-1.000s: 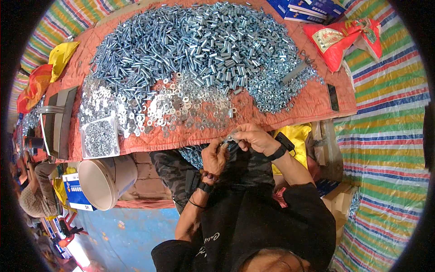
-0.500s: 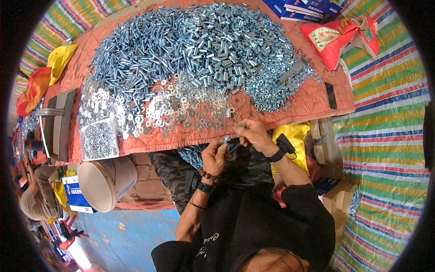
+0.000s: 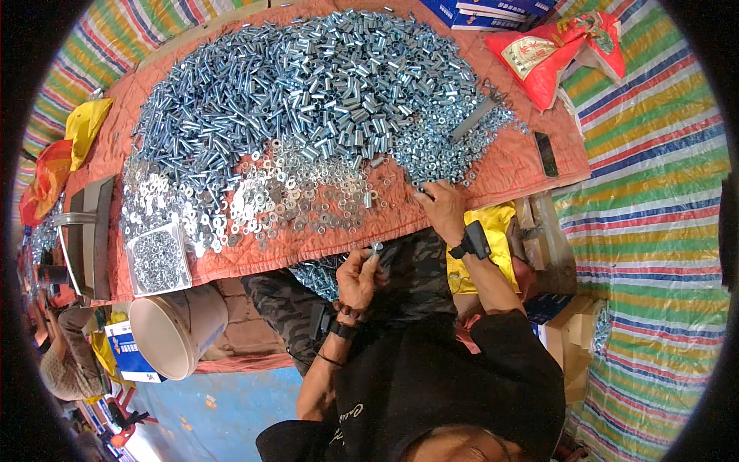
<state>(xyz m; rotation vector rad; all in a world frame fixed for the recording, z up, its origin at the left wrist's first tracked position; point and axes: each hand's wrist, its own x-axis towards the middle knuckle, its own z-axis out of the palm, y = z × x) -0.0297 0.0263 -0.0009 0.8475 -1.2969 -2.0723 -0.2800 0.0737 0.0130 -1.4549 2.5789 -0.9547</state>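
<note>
My left hand [image 3: 356, 277] is closed above my lap, just off the near edge of the table. Between its thumb and fingers sits a small silvery metal fastener [image 3: 376, 247], its top showing past the fingertips. My right hand [image 3: 443, 209] reaches over the table edge, palm down, with bent fingers at the near rim of a heap of hex nuts [image 3: 435, 158]. Whatever is under those fingertips is too small and hidden to tell. Left of the nuts lie loose flat washers [image 3: 281, 196]. Behind them spreads a large pile of metal sleeves and pins [image 3: 308, 85].
A white tray of small washers [image 3: 185, 266] stands at the table's left front, beside a metal box [image 3: 98, 231]. Below it is a beige bucket [image 3: 158, 339]. A red bag [image 3: 539, 65] and dark phone-like slab [image 3: 546, 154] lie right. Another person [image 3: 69, 358] sits far left.
My right hand has moved from beside the left hand's fastener forward and right to the nuts. My left hand stays over the lap, still gripping the fastener. The whole view has shifted slightly.
</note>
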